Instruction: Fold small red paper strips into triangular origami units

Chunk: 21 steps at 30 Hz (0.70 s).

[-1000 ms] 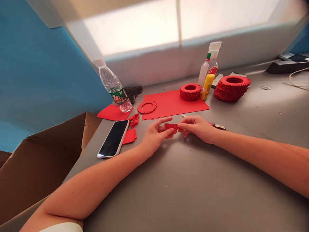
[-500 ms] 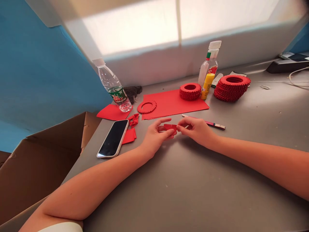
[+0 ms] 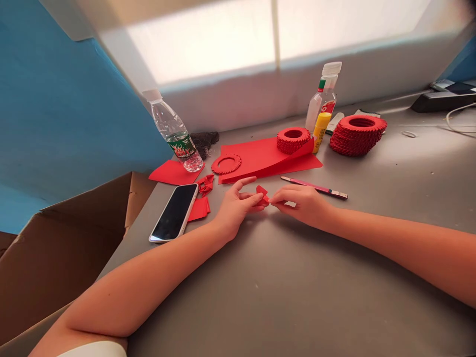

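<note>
Between two hands [image 3: 235,208] [image 3: 307,204], one paper [image 3: 262,191].

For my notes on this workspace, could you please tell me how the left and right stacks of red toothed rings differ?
The right stack looks wider and taller than the left stack. The left stack rests on red paper, whereas the right stack sits on the grey table. The right stack leans sideways, while the left stack stands fairly straight. Both are red, with toothed edges and an open middle.
</note>
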### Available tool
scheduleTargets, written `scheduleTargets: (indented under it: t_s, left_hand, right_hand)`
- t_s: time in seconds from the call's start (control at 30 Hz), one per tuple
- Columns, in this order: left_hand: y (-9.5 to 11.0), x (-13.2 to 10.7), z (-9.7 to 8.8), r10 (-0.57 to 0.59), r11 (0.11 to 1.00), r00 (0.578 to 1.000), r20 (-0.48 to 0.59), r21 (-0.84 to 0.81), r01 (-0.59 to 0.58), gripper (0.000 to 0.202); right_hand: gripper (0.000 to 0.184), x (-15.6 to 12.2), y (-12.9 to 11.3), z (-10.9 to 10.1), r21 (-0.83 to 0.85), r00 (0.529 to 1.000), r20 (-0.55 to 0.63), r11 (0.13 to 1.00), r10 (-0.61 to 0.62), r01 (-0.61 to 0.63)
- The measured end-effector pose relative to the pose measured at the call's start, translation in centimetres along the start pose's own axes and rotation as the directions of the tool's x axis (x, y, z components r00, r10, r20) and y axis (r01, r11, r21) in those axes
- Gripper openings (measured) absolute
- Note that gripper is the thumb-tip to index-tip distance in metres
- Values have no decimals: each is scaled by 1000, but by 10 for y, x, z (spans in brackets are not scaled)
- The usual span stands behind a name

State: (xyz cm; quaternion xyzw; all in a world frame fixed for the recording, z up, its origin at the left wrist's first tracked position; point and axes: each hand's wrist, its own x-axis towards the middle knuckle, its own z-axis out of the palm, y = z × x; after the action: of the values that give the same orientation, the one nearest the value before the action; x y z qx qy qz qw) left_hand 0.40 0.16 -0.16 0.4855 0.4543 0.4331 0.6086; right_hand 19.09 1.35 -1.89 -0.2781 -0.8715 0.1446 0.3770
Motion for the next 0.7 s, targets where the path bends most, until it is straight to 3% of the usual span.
scheduleTargets:
  t_s: [0.1,0.2,0.3,0.37,0.47,0.7]
  left_hand:
    - [1,-1,0,8,999,1000,19,47,-9,52]
    - [1,-1,0,21,994,999,28,109,-24,50]
    - [0,-1,0,37,991,999,38,127,-42,47]
    - [0,-1,0,46,990,997,57,130,-53,46]
    - [0,-1,0,70,987,993,91,139,-82,44]
    - [0,1,-1,79,981,988,133,167,-101,49]
  right_hand:
    - [12,0,-1,0,-2,999,45,1000,17,-17]
    - [10,1,-3,0,101,981,106,980,161,-171]
    - [11,3,-5,0,336,901,249,841,355,-425]
    - [14,5,-6,-1,449,854,330,729,402,-517]
    - [11,8,-7,-3,502,848,353,685,394,-528]
    - [10,8,-9,-5,407,855,312,754,415,-515]
